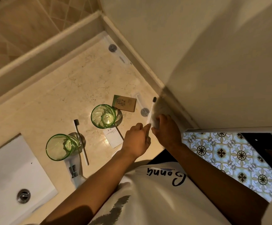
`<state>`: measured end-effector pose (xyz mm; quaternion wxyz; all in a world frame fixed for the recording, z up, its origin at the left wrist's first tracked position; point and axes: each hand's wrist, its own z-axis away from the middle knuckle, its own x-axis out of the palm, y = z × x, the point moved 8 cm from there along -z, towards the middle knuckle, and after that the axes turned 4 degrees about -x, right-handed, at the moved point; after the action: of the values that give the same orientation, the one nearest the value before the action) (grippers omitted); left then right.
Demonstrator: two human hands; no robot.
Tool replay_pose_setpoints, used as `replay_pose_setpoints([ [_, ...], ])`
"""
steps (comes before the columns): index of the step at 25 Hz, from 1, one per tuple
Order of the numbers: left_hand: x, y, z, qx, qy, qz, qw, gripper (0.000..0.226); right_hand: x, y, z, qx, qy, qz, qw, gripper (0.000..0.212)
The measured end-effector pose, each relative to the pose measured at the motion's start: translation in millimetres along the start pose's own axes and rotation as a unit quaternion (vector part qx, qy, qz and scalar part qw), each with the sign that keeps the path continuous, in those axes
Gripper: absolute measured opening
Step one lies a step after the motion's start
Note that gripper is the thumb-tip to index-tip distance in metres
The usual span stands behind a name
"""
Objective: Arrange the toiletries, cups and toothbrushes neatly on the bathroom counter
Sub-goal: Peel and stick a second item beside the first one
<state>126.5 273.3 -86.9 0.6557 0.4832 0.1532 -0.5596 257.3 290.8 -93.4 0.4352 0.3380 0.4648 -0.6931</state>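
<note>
A white toothbrush (150,113) with black bristles points toward the wall at the counter's right edge. My left hand (136,140) pinches its lower end. My right hand (166,129) closes around the same end, with something pale and blurred under its fingers. Two green glass cups stand upright, one mid-counter (103,116) and one nearer the sink (61,146). A second black-bristled toothbrush (81,142) lies beside the nearer cup. A brown box (124,103), a white card (113,138) and a white tube (74,171) lie on the marble counter (64,95).
A white sink (10,168) with a metal drain (23,196) sits at lower left. A small white item with a grey round cap (144,111) lies by the brown box; a similar one (112,47) rests in the far corner. Patterned floor tiles (229,156) show right of the counter.
</note>
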Motion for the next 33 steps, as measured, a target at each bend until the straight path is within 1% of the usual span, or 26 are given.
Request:
replay_pose_setpoints([
  [6,-3.1,-7.0,11.2,-0.008,-0.012,-0.012,1.0,0.061,0.3,0.8,0.2,0.058,-0.003,-0.089,0.994,0.044],
  [10,-5.0,-11.0,15.0,-0.017,-0.005,0.006,1.0,0.055,-4.1,4.5,-1.8,0.074,-0.028,-0.04,0.996,0.034],
  [13,-7.7,-13.9,16.2,-0.03,-0.004,0.042,0.999,0.057,-10.0,9.4,-2.0,0.077,-0.039,-0.027,0.996,0.035],
  [15,-13.7,-13.0,16.9,-0.03,0.004,0.057,0.998,0.053,-10.9,15.9,0.0,0.087,-0.045,-0.031,0.995,0.035],
  [17,-20.2,-10.9,14.8,-0.036,0.017,0.105,0.994,0.048,-12.3,22.4,2.0,0.101,-0.047,-0.063,0.992,0.03],
  [18,-24.8,-9.7,12.7,-0.048,0.022,0.145,0.988,0.043,-13.0,25.7,2.7,0.104,-0.04,-0.101,0.989,0.026],
  [20,-31.5,-11.0,5.2,-0.087,0.02,0.236,0.968,0.035,-18.6,24.6,5.7,0.094,-0.018,-0.183,0.978,0.02],
  [21,-33.2,-13.4,-0.3,-0.11,0.013,0.285,0.952,0.034,-22.6,20.0,7.6,0.084,-0.011,-0.216,0.973,0.019],
  [22,-37.6,-14.2,-3.5,-0.129,0.009,0.337,0.932,0.038,-26.1,14.0,9.5,0.073,-0.009,-0.255,0.964,0.017],
  [23,-40.4,-17.7,-8.0,-0.144,0.018,0.38,0.914,0.048,-28.7,7.5,10.8,0.065,-0.01,-0.305,0.95,0.016],
  [24,-46.9,-20.3,-12.3,-0.15,0.035,0.407,0.9,0.056,-30.6,1.0,10.6,0.058,-0.013,-0.361,0.931,0.015],
  [25,-54.3,-21.6,-16.7,-0.149,0.053,0.429,0.889,0.058,-34.3,-6.1,8.9,0.049,-0.019,-0.407,0.912,0.016],
  [26,-64.6,-21.0,-19.6,-0.146,0.07,0.454,0.876,0.053,-39.2,-13.1,6.3,0.038,-0.025,-0.437,0.898,0.017],
  [28,-90.5,-21.3,-24.7,-0.137,0.112,0.505,0.845,0.03,-48.6,-23.5,-2.2,0.017,-0.035,-0.472,0.881,0.021],
  [29,-103.2,-23.6,-27.1,-0.132,0.134,0.516,0.836,0.023,-53.8,-29.6,-6.8,0.007,-0.037,-0.485,0.874,0.021],
  [31,-126.1,-29.2,-27.3,-0.133,0.16,0.527,0.824,0.024,-63.4,-43.9,-16.5,-0.012,-0.048,-0.492,0.869,0.023],
  [33,-140.7,-37.8,-28.5,-0.143,0.165,0.542,0.811,0.017,-68.3,-58.6,-26.4,-0.019,-0.061,-0.485,0.872,0.024],
])
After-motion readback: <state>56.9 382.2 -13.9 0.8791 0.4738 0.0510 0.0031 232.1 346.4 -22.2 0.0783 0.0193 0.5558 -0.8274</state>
